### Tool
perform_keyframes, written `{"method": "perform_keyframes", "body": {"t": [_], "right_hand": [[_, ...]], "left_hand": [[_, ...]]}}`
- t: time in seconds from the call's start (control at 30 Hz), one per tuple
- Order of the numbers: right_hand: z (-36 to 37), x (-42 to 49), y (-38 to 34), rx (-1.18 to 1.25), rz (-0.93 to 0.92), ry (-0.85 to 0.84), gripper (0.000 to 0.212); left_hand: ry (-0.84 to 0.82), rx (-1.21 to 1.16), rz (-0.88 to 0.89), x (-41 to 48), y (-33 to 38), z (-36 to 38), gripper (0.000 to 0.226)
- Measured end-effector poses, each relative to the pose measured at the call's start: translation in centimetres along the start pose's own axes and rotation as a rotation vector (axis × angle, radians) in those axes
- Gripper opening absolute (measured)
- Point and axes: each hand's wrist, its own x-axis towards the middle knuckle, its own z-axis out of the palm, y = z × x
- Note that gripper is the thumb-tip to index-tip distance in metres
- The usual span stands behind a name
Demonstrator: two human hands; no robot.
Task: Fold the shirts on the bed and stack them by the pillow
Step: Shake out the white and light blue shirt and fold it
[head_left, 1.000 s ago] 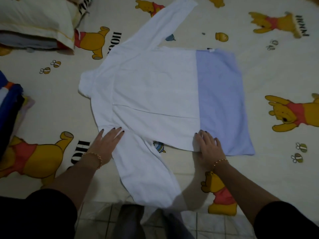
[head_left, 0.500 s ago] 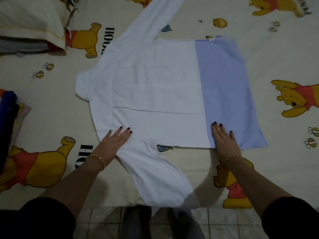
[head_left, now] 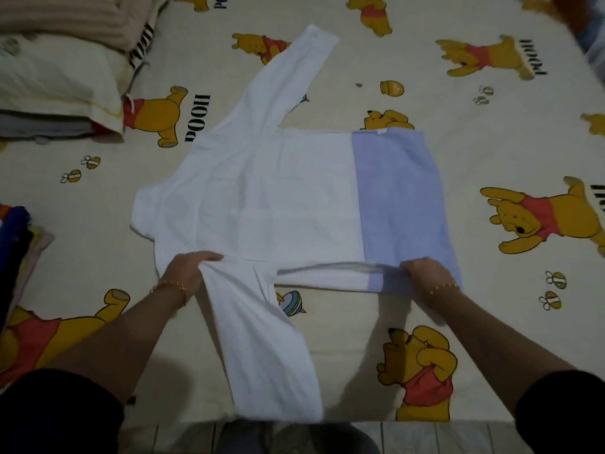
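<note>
Cartoon bedsheet (head_left: 458, 158), white-and-blue shirt (head_left: 278, 198), near edge lifted

You're in dim, yellowish light here. The white shirt (head_left: 262, 198) glows brightest, a little washed out. Soft shadows lie on the bed (head_left: 458, 152) beside your forearms (head_left: 114, 348). The edges bow, and the corners go dark and blurry.

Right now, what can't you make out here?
Head view:
- Fingertips of the left hand and right hand: curled under the shirt's near edge.
- The dark pile: cut off by the left edge.
- An object in the top right corner: blurred, cut off.
- Layers under the pillow: mostly covered.
</note>
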Motion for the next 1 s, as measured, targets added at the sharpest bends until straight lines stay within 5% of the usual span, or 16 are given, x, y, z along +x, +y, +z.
{"method": "perform_keyframes", "body": {"t": [0.17, 0.4, 0.53, 0.67, 0.83, 1.0], "right_hand": [[-5.6, 6.5, 1.7, -0.093, 0.100, 0.026, 0.030], [-7.9, 12.1, 3.0, 0.023, 0.221, 0.220, 0.028], [-6.1, 14.0, 0.8, 0.207, 0.162, 0.479, 0.030], [-6.2, 13.2, -6.2, 0.300, 0.069, 0.538, 0.022], [-6.3, 11.0, -16.2, 0.576, -0.074, 0.346, 0.018], [-6.0, 8.7, -23.4, 0.828, -0.012, -0.020, 0.030]], "left_hand": [[-0.014, -0.052, -0.080, 8.3, 2.3, -3.0, 0.040], [0.144, 0.017, -0.114, 15.6, 1.7, -3.9, 0.031], [0.254, 0.036, -0.212, 16.8, 0.3, -3.2, 0.037], [0.214, 0.019, -0.158, 15.5, -1.6, -2.6, 0.038], [0.316, -0.075, -0.163, 13.6, -2.5, -3.3, 0.045], [0.339, -0.022, 0.074, 12.0, -1.1, -3.8, 0.033]]}}
